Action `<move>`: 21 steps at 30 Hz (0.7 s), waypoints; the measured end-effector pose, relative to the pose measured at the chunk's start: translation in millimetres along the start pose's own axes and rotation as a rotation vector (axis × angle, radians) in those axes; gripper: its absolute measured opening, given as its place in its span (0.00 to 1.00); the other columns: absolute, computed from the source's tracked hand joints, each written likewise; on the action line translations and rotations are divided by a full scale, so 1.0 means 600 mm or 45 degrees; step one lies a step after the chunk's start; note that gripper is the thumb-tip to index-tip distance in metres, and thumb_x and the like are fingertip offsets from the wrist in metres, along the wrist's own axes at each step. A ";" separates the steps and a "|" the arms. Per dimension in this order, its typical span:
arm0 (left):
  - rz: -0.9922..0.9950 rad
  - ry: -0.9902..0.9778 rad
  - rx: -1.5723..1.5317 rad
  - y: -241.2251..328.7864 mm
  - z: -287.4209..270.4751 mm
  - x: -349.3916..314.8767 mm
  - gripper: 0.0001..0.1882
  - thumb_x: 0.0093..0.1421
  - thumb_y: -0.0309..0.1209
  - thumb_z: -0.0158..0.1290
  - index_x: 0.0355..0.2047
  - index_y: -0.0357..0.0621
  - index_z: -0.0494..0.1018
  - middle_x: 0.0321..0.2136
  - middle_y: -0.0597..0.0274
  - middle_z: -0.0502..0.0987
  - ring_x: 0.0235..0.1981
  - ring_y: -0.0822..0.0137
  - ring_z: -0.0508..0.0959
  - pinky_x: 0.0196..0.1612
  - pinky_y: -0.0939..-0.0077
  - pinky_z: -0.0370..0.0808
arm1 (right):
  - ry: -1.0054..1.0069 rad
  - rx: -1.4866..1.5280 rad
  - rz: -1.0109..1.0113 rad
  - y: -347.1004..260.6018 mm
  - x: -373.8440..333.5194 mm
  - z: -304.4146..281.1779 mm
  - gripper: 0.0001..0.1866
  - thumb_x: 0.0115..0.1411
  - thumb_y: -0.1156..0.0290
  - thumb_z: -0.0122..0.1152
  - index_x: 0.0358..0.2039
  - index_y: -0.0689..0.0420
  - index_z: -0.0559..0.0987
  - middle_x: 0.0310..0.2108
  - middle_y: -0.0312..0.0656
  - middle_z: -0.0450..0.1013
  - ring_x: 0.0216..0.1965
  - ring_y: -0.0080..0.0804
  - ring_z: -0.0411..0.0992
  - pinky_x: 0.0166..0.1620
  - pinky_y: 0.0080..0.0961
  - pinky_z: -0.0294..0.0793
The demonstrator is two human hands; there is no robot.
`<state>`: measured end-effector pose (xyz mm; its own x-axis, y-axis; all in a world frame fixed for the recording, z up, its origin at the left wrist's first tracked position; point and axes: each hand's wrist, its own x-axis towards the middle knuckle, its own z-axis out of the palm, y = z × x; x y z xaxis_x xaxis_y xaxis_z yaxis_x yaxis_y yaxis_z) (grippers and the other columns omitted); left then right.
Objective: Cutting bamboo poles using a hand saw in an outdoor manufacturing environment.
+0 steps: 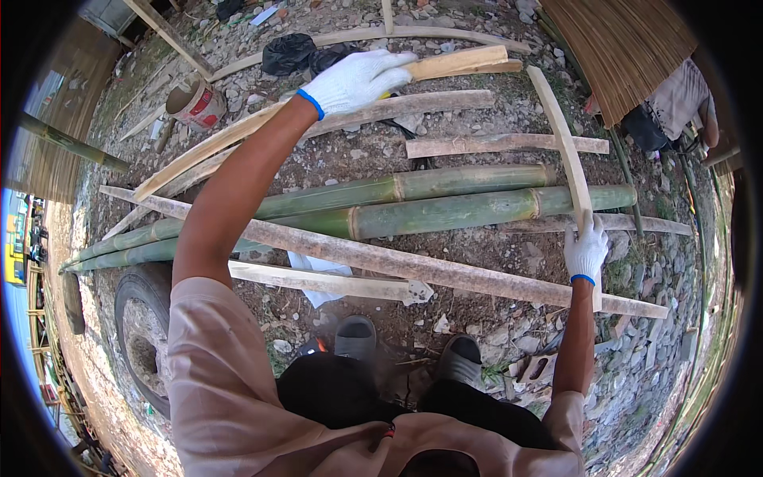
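Note:
My left hand [358,82], in a white knit glove with a blue cuff, reaches far forward and is closed on a pale wooden plank [459,62]. That plank's end shows past my fingers. My right hand [586,252], gloved the same way, grips another pale wooden strip [563,147] near its lower end. The strip slants away from me across two green bamboo poles [461,213]. A long, rough wooden board [381,261] lies diagonally across the poles, passing close by my right wrist.
More boards [509,145] lie on the stony ground beyond the poles. At left are a white and red bucket [195,106], a black plastic bag [288,56] and an old tire [143,342]. A slatted bamboo panel [628,52] stands at the upper right. Broken stones surround my feet.

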<state>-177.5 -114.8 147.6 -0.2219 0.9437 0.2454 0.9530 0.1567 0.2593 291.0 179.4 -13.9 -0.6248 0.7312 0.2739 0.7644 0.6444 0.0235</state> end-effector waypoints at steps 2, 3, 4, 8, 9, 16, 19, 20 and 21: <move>-0.119 -0.255 -0.063 -0.033 0.076 -0.056 0.32 0.76 0.53 0.42 0.69 0.42 0.67 0.56 0.37 0.76 0.58 0.39 0.75 0.61 0.53 0.72 | 0.012 0.030 -0.015 -0.005 -0.002 0.002 0.34 0.61 0.61 0.69 0.66 0.53 0.70 0.64 0.54 0.70 0.58 0.60 0.71 0.57 0.53 0.73; -0.094 -0.233 0.022 -0.051 0.117 -0.085 0.33 0.76 0.54 0.43 0.70 0.44 0.66 0.54 0.39 0.76 0.56 0.41 0.76 0.60 0.52 0.73 | -0.004 0.032 -0.029 -0.011 0.002 0.000 0.34 0.60 0.61 0.69 0.67 0.53 0.70 0.64 0.54 0.70 0.58 0.60 0.72 0.58 0.53 0.73; -0.092 -0.202 0.089 -0.092 0.155 -0.122 0.32 0.75 0.54 0.44 0.69 0.48 0.67 0.55 0.42 0.76 0.57 0.42 0.76 0.60 0.52 0.73 | -0.022 0.049 -0.058 -0.026 0.005 -0.001 0.35 0.60 0.62 0.69 0.67 0.54 0.70 0.63 0.53 0.70 0.58 0.60 0.72 0.58 0.53 0.73; -0.191 -0.464 0.159 -0.093 0.224 -0.133 0.30 0.72 0.51 0.50 0.68 0.49 0.69 0.56 0.45 0.75 0.59 0.42 0.73 0.62 0.51 0.71 | -0.006 -0.008 -0.053 0.009 -0.002 -0.013 0.33 0.60 0.62 0.68 0.66 0.52 0.71 0.63 0.51 0.71 0.55 0.60 0.73 0.55 0.53 0.74; -0.269 -0.270 0.144 -0.098 0.236 -0.133 0.30 0.71 0.50 0.51 0.67 0.48 0.69 0.57 0.45 0.74 0.60 0.42 0.73 0.63 0.50 0.71 | -0.001 -0.032 -0.041 0.014 -0.001 -0.017 0.32 0.60 0.62 0.68 0.66 0.50 0.72 0.62 0.51 0.72 0.53 0.60 0.74 0.54 0.54 0.75; -0.951 -0.258 0.562 -0.250 0.223 -0.220 0.47 0.55 0.44 0.68 0.72 0.49 0.60 0.67 0.48 0.68 0.68 0.45 0.67 0.69 0.45 0.64 | -0.007 0.044 -0.009 -0.012 0.026 -0.011 0.26 0.62 0.61 0.66 0.60 0.50 0.75 0.59 0.53 0.74 0.52 0.62 0.75 0.53 0.54 0.75; -1.020 -0.241 0.644 -0.278 0.223 -0.251 0.44 0.55 0.44 0.68 0.70 0.49 0.64 0.65 0.48 0.71 0.67 0.46 0.69 0.69 0.43 0.63 | -0.050 0.009 0.038 -0.009 0.028 -0.018 0.26 0.62 0.61 0.66 0.60 0.50 0.75 0.59 0.53 0.74 0.52 0.62 0.75 0.53 0.55 0.75; -1.017 -0.291 0.663 -0.291 0.217 -0.253 0.41 0.55 0.44 0.68 0.67 0.49 0.66 0.63 0.49 0.73 0.66 0.46 0.71 0.69 0.43 0.63 | -0.076 0.017 0.042 -0.019 0.031 -0.022 0.26 0.62 0.60 0.66 0.61 0.50 0.75 0.60 0.52 0.74 0.52 0.61 0.75 0.53 0.55 0.75; -1.017 -0.341 0.676 -0.297 0.212 -0.252 0.39 0.55 0.43 0.68 0.65 0.49 0.68 0.61 0.49 0.74 0.65 0.47 0.72 0.69 0.42 0.63 | -0.090 0.010 0.055 -0.022 0.031 -0.026 0.26 0.62 0.60 0.66 0.61 0.50 0.75 0.60 0.52 0.74 0.52 0.61 0.75 0.53 0.55 0.75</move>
<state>-287.4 -248.3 -54.2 -0.8468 0.5291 -0.0546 0.5277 0.8228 -0.2113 271.7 180.8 5.8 -0.6011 0.7722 0.2057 0.7898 0.6134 0.0052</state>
